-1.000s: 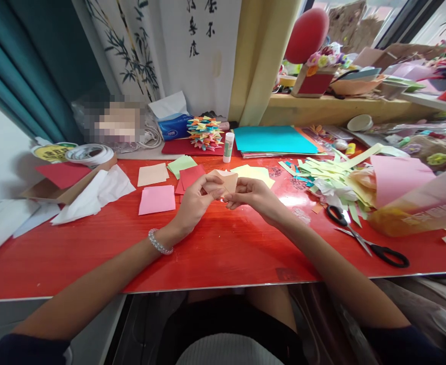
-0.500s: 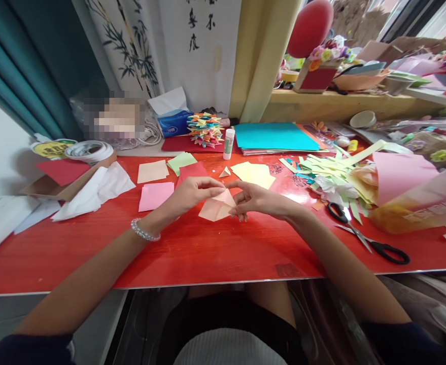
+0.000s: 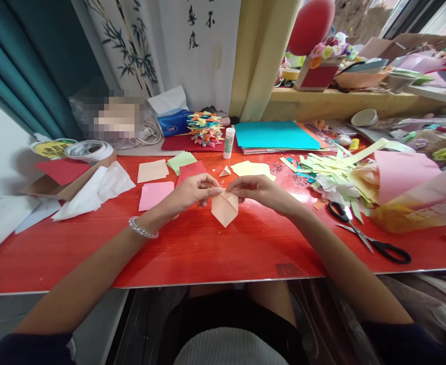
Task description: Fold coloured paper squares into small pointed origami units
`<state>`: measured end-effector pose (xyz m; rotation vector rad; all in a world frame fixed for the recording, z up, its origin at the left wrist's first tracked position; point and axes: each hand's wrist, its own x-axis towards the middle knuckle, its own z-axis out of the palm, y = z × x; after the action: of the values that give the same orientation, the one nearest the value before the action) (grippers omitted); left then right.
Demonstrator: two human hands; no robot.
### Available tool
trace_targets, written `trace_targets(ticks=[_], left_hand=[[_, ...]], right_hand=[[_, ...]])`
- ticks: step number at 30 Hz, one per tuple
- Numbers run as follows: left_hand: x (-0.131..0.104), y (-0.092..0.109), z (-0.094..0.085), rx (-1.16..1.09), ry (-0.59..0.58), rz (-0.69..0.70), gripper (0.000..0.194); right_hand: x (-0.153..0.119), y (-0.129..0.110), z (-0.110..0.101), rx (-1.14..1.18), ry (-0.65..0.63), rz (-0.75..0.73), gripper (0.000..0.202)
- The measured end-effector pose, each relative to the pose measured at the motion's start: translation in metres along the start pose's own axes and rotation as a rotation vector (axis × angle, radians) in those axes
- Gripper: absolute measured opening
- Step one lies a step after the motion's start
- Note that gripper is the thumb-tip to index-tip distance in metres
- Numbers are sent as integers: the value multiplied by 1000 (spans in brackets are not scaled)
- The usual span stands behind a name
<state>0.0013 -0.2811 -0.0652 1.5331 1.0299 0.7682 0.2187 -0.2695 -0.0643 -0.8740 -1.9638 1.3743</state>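
Observation:
A peach-coloured sheet of folding paper [image 3: 225, 212], creased and partly folded, hangs point-down between my hands above the red table [image 3: 207, 258]. My left hand [image 3: 198, 191] pinches its upper left edge between thumb and fingers. On the upper right edge, my right hand [image 3: 253, 190] closes in the same way. Fingertips of both hands almost meet at the top and cover that part of the paper. Just beyond them lies a small folded paper triangle [image 3: 225, 172]. Square pink sheets [image 3: 156, 195] sit left of my left hand, and yellow sheets [image 3: 255, 169] behind my right.
A glue stick [image 3: 229, 143] stands upright behind the papers, beside a multicoloured folded-paper ball [image 3: 205, 129]. Black-handled scissors [image 3: 367, 234] lie part open at the right, near a heap of pale green paper strips [image 3: 333, 172]. White tissue [image 3: 97, 195] rests on the left.
The peach paper has turned from a slanted position to hang straight, point-down. My right hand's fingers have shifted from its side to its top edge, closing there beside the left.

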Motion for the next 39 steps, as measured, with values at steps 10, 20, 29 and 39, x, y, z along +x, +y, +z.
trace_targets(ticks=[10,20,29,39], left_hand=[[1,-5,3,-65,15,-54,20],[-1,-4,8,-59,-14,-73,19],[-2,-6,10,11,13,-89,23],[2,-12,11,1,38,21,26]], right_hand=[[7,10,12,4,220,-52,13],[6,9,17,-28,231,9,21],[6,11,19,-110,257,-23,22],[7,17,15,-144,177,68,34]])
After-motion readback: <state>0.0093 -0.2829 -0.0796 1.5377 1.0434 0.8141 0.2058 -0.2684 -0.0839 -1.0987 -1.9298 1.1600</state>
